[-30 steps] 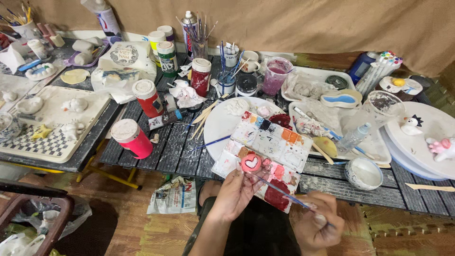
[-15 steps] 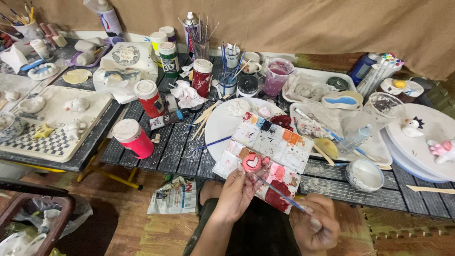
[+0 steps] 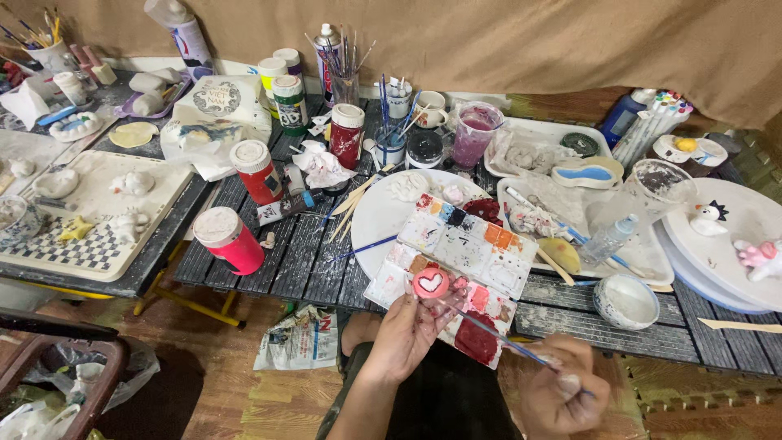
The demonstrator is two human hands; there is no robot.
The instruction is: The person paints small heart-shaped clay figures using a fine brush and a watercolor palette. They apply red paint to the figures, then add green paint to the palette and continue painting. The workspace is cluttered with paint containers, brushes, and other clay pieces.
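Painting step underway: left hand point(image 3: 407, 330) is pinching a small round clay piece w/ white heart point(image 3: 430, 282) over the paint palette point(image 3: 456, 269), while right hand point(image 3: 562, 391) is gripping a thin brush point(image 3: 489, 330), tip approaching the piece. Next stroke likely needs steady, light contact along the heart's edge.

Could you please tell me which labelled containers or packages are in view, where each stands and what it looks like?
Labelled jar: table's back, cylindrical, white lid, green label.
Red paint jars: left of the palette, white lids.
Printed bag: back left, white, round dark emblem.
Spray can: back centre, tall.
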